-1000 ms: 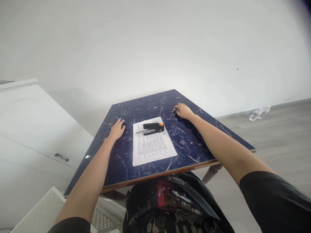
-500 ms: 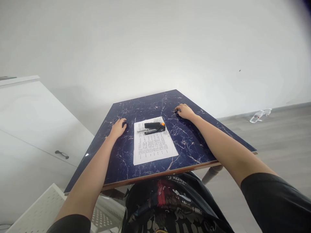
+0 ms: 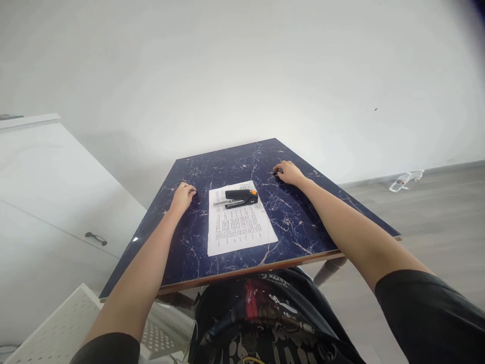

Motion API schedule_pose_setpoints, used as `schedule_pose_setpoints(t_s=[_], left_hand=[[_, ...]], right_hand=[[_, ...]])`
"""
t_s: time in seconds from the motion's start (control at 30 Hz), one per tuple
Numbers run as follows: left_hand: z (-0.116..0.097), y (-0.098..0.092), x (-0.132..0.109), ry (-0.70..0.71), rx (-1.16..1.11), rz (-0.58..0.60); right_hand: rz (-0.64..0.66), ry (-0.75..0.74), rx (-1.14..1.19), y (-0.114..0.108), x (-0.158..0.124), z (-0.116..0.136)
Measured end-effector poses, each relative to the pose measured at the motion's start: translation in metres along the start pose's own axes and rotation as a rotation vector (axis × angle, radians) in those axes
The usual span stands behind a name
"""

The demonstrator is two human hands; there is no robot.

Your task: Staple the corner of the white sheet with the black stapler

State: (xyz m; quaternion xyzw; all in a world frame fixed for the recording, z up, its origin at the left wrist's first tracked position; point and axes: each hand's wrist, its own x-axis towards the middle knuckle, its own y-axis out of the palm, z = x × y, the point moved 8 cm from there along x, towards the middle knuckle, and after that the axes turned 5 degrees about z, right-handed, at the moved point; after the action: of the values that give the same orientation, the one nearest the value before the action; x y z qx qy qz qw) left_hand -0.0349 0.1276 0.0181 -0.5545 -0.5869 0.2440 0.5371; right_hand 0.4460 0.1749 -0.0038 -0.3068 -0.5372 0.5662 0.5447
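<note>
A black stapler (image 3: 242, 198) with an orange patch at its hinge end lies on its side on a stack of printed white paper (image 3: 238, 230). My left hand (image 3: 184, 196) rests on the tabletop left of the paper, thumb and fingers drawn together, with nothing visible in them. Beyond the paper's upper right corner, my right hand (image 3: 290, 173) rests on the table. Its fingers are loosely curved, and a dark gap shows between thumb and forefinger. Neither hand touches the stapler or the paper.
The dark blue marble-patterned table (image 3: 212, 167) stands against a white wall (image 3: 242, 71). To the left is a white cabinet (image 3: 49, 172) with a dark handle (image 3: 96, 238). A perforated white panel (image 3: 68, 323) sits below. Clear plastic (image 3: 405, 180) lies on the floor at right.
The gap between my left thumb and fingers has closed. My right hand has hardly moved, and the stapler and paper lie as before. The view has shifted very slightly.
</note>
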Motion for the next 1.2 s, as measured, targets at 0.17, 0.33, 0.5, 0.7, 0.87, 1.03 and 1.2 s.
schedule_pose_setpoints(t_s=[0.17, 0.33, 0.5, 0.7, 0.87, 1.03, 1.2], left_hand=[[-0.031, -0.01, -0.007, 0.037, -0.199, -0.022], [-0.074, -0.009, -0.02, 0.111, -0.382, 0.026], [-0.101, 0.002, -0.026, 0.152, -0.403, 0.126], [-0.118, -0.005, -0.03, 0.239, -0.345, 0.179], [-0.121, -0.011, -0.035, 0.266, -0.274, 0.211], [-0.128, -0.01, -0.038, 0.313, -0.258, 0.247], [-0.136, -0.015, -0.04, 0.328, -0.274, 0.211]], right_hand=[[-0.009, 0.0, 0.008, 0.0, 0.0, 0.0], [-0.029, -0.012, 0.022, -0.003, -0.001, 0.001], [-0.022, -0.02, 0.035, -0.002, 0.0, 0.002], [-0.005, 0.014, 0.067, 0.002, 0.002, -0.002], [-0.057, 0.03, 0.135, 0.001, 0.003, -0.01], [-0.051, 0.026, 0.128, 0.003, 0.004, -0.011], [-0.046, 0.03, 0.124, 0.003, 0.004, -0.011]])
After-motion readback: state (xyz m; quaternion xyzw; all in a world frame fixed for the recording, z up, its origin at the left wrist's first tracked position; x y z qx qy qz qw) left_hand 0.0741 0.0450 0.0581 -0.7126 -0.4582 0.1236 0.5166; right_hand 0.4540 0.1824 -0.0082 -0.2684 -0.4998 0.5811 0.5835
